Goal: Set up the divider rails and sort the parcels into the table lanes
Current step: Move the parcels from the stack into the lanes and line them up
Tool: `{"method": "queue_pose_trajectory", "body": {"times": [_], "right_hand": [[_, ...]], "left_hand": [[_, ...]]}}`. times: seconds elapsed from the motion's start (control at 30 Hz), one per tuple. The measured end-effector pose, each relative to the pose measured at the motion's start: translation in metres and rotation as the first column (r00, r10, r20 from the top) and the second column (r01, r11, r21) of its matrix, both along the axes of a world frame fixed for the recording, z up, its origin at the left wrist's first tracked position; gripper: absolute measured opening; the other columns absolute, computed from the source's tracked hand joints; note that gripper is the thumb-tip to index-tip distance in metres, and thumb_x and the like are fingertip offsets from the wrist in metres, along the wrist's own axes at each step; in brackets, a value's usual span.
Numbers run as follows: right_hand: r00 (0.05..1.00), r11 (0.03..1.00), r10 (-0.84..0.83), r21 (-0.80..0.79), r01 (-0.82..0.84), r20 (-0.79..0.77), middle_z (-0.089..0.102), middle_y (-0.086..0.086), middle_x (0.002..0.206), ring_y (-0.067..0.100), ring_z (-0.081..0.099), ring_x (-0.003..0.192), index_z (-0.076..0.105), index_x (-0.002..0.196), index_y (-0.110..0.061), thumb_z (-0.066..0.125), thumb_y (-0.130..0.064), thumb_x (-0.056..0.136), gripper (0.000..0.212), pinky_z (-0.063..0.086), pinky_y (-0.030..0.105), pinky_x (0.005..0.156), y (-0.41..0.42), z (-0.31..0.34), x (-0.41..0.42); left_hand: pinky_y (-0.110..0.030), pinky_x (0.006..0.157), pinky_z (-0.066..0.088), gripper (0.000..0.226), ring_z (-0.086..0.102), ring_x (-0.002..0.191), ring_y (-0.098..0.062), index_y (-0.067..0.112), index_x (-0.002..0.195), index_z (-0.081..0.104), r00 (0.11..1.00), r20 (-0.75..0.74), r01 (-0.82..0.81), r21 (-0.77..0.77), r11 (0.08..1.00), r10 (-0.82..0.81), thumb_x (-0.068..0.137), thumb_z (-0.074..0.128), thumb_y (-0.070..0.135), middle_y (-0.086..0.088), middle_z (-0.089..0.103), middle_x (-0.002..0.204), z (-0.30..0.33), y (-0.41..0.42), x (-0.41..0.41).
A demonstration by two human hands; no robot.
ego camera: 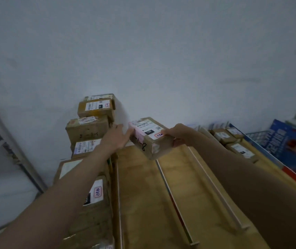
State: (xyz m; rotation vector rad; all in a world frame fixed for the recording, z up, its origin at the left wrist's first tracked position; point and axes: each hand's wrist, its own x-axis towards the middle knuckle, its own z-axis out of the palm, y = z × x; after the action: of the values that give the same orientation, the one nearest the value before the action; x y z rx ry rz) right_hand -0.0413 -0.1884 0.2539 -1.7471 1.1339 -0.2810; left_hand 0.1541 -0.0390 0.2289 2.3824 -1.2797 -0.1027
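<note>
Above the lanes, right hand point(177, 134) grips a parcel point(150, 138), fingers mostly hidden; left hand point(115, 138) touches it, fingers straight.

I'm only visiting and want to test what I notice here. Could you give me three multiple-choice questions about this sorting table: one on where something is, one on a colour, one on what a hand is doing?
1. Where is the parcel with the pink tape?
A. In the blue wire basket
B. Above the far end of the wooden table
C. On the floor

2. What colour is the big carton at the right?
A. Blue
B. Green
C. Yellow

3. What is the right hand doing?
A. Hanging idle
B. Pressing a rail
C. Gripping the parcel's end

Answers: B, it is held over the lanes near the wall; A, its printed side is blue; C, fingers curl round the parcel's right end.
</note>
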Motion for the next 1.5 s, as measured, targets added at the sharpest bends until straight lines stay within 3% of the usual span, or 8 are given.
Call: {"method": "queue_pose_trajectory", "body": {"times": [0.07,0.13,0.37,0.5,0.73,0.87,1.13,1.5], "right_hand": [[0.998,0.998,-0.065,0.024,0.066,-0.019,0.061,0.008,0.087,0.021,0.061,0.066,0.056,0.108,0.000,0.071,-0.027,0.090,0.036,0.056,0.031,0.050,-0.003,-0.010,-0.028],[0.993,0.991,-0.119,0.055,0.120,-0.027,0.060,0.006,0.084,0.017,0.060,0.065,0.055,0.111,-0.003,0.070,-0.023,0.091,0.032,0.054,0.028,0.045,-0.005,-0.021,-0.055],[0.974,0.965,-0.223,0.134,0.225,-0.031,0.059,0.010,0.087,0.022,0.060,0.072,0.054,0.117,0.002,0.063,-0.018,0.096,0.030,0.053,0.033,0.051,-0.025,-0.064,-0.131],[0.961,0.953,-0.273,0.122,0.278,-0.051,0.065,0.019,0.106,0.035,0.068,0.090,0.057,0.114,0.005,0.068,-0.029,0.092,0.042,0.058,0.048,0.073,-0.060,-0.092,-0.164],[0.967,0.968,-0.239,0.061,0.245,-0.089,0.065,0.014,0.114,0.029,0.064,0.101,0.059,0.120,0.001,0.064,-0.036,0.092,0.047,0.056,0.039,0.075,-0.146,-0.135,-0.231],[0.969,0.966,-0.232,0.093,0.240,-0.089,0.062,0.013,0.113,0.032,0.063,0.107,0.056,0.122,0.004,0.066,-0.031,0.091,0.047,0.056,0.050,0.090,-0.191,-0.151,-0.259],[0.977,0.985,-0.153,0.053,0.162,-0.149,0.061,0.013,0.107,0.032,0.065,0.101,0.057,0.122,0.004,0.066,-0.035,0.091,0.050,0.058,0.049,0.084,-0.259,-0.172,-0.262],[0.970,0.993,-0.118,-0.018,0.117,-0.211,0.066,0.018,0.113,0.033,0.065,0.099,0.064,0.116,0.004,0.062,-0.039,0.093,0.049,0.057,0.048,0.085,-0.365,-0.218,-0.191]], "left_hand": [[-0.046,0.106,0.040,0.072,0.043,0.134,-0.033,0.014,0.148,0.038,0.992,0.118,0.036,0.140,0.989,-0.053,0.099,0.022,0.064,-0.014,0.039,0.152,-0.009,-0.011,-0.021],[-0.045,0.107,0.037,0.068,0.042,0.134,-0.032,0.015,0.148,0.038,0.979,0.167,0.080,0.192,0.978,-0.113,0.100,0.024,0.061,-0.012,0.040,0.151,-0.017,-0.020,-0.044],[-0.042,0.114,0.030,0.071,0.035,0.140,-0.029,0.014,0.150,0.035,0.952,0.196,0.164,0.318,0.934,-0.234,0.099,0.028,0.062,-0.010,0.036,0.154,-0.055,-0.053,-0.111],[-0.041,0.116,0.027,0.068,0.034,0.140,-0.028,0.013,0.148,0.037,0.956,0.186,0.153,0.347,0.925,-0.227,0.100,0.029,0.060,-0.010,0.038,0.153,-0.075,-0.079,-0.150],[-0.038,0.110,0.032,0.065,0.043,0.133,-0.026,0.012,0.144,0.043,0.973,0.175,0.083,0.340,0.937,-0.150,0.100,0.030,0.058,-0.007,0.046,0.145,-0.118,-0.146,-0.225],[-0.037,0.110,0.030,0.062,0.044,0.131,-0.025,0.012,0.143,0.043,0.980,0.171,0.038,0.329,0.943,-0.099,0.100,0.031,0.056,-0.006,0.047,0.144,-0.137,-0.175,-0.263],[-0.037,0.112,0.028,0.063,0.042,0.133,-0.024,0.015,0.146,0.038,0.976,0.217,-0.056,0.340,0.939,-0.020,0.100,0.030,0.056,-0.003,0.044,0.146,-0.149,-0.221,-0.277],[-0.038,0.113,0.028,0.063,0.040,0.135,-0.023,0.014,0.147,0.037,0.980,0.194,-0.109,0.366,0.924,0.038,0.100,0.030,0.055,-0.004,0.042,0.149,-0.183,-0.312,-0.216]]}}
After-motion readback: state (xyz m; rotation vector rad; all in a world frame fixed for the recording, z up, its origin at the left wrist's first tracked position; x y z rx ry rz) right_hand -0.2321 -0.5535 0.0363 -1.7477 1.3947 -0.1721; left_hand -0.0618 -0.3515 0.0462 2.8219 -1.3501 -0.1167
